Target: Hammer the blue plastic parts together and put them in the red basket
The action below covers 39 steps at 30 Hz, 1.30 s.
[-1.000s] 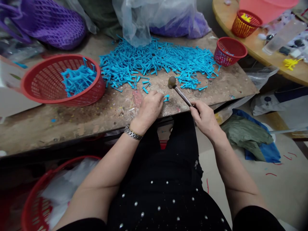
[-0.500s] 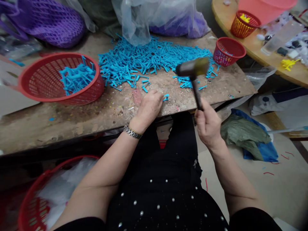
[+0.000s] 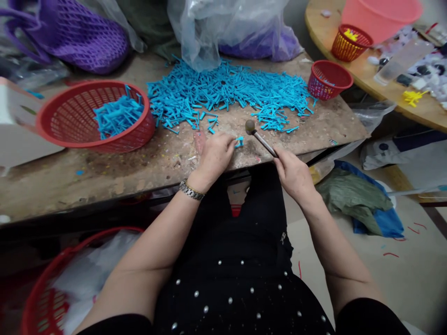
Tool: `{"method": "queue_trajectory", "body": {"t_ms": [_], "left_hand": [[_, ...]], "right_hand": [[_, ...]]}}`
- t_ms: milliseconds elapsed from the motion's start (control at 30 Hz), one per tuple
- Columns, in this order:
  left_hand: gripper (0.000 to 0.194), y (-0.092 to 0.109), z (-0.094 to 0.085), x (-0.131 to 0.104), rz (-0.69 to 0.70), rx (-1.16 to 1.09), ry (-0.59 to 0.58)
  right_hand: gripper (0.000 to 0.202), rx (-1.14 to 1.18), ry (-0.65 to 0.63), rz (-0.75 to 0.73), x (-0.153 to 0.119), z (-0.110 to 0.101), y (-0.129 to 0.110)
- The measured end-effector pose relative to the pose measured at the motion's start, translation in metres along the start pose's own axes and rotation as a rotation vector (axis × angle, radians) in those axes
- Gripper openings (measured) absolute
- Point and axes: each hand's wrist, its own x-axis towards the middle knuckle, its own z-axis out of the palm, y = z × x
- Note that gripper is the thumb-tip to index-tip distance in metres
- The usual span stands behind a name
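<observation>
On the worn table, my left hand [image 3: 217,152] pinches a small blue plastic piece [image 3: 239,142] near the front edge; part of the piece sticks out past the fingertips. My right hand [image 3: 296,174] is wrapped round the handle of a hammer [image 3: 264,142], whose round head is just right of that piece, low over the tabletop. Behind both hands spreads a large pile of blue plastic pieces [image 3: 223,88]. More blue pieces lie inside a red basket [image 3: 96,145] left of my left hand.
A small red basket [image 3: 330,80] stands at the table's right end. Plastic bags [image 3: 230,28] and a purple mesh bag [image 3: 84,37] sit at the back. A white box [image 3: 26,125] is at the left. A round wooden table [image 3: 323,30] holds tubs and loose parts.
The hammer has come down and to the left with my right hand, from raised to low beside the blue piece. My left hand keeps its pinch in nearly the same place.
</observation>
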Motion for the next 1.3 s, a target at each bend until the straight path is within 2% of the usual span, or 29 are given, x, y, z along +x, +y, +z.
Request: {"method": "queue_trajectory", "body": {"t_ms": [133, 267, 367, 500, 633, 700, 767, 800, 867, 933, 967, 1067, 1100, 1200, 1300], "left_hand": [[0.022, -0.002, -0.008, -0.002, -0.05, -0.075, 0.048], [0.022, -0.004, -0.025, -0.007, -0.078, -0.121, 0.111], [0.022, -0.009, -0.045, -0.009, -0.082, -0.114, 0.197], [0.019, -0.024, -0.081, -0.006, -0.118, -0.013, 0.356], [0.02, -0.05, -0.123, 0.001, -0.256, 0.214, 0.507], [0.024, -0.065, -0.14, 0.004, -0.394, 0.331, 0.546], [0.026, -0.076, -0.151, 0.005, -0.529, 0.393, 0.553], [0.031, -0.079, -0.153, 0.005, -0.554, 0.419, 0.567], [0.04, -0.076, -0.147, 0.003, -0.476, 0.466, 0.585], [0.035, -0.064, -0.131, 0.003, -0.338, 0.489, 0.539], [0.032, -0.055, -0.12, 0.003, -0.324, 0.486, 0.492], [0.029, -0.026, -0.085, 0.006, -0.272, 0.42, 0.171], [0.033, -0.019, -0.075, 0.008, -0.257, 0.403, 0.078], [0.039, -0.006, -0.053, 0.013, -0.317, 0.433, -0.053], [0.038, -0.009, -0.04, 0.018, -0.348, 0.45, -0.094]], "right_hand": [[0.04, -0.204, -0.011, 0.018, 0.008, 0.006, -0.001], [0.039, -0.326, -0.019, -0.001, 0.017, 0.01, -0.003], [0.036, -0.36, 0.001, -0.033, 0.023, 0.013, -0.001], [0.036, -0.345, -0.032, -0.023, 0.03, 0.016, 0.003], [0.037, -0.312, -0.04, 0.014, 0.034, 0.018, 0.006], [0.037, -0.307, -0.022, 0.011, 0.036, 0.019, 0.008], [0.037, -0.301, -0.008, 0.009, 0.036, 0.02, 0.009], [0.036, -0.298, -0.004, 0.011, 0.037, 0.02, 0.009], [0.036, -0.297, -0.001, 0.008, 0.037, 0.021, 0.01], [0.035, -0.3, 0.008, -0.002, 0.038, 0.021, 0.01], [0.035, -0.301, 0.013, -0.009, 0.038, 0.021, 0.011], [0.034, -0.306, 0.023, -0.015, 0.038, 0.021, 0.012], [0.034, -0.305, 0.023, -0.013, 0.037, 0.021, 0.012], [0.034, -0.293, 0.025, -0.002, 0.034, 0.019, 0.014], [0.035, -0.279, 0.036, 0.003, 0.03, 0.019, 0.017]]}}
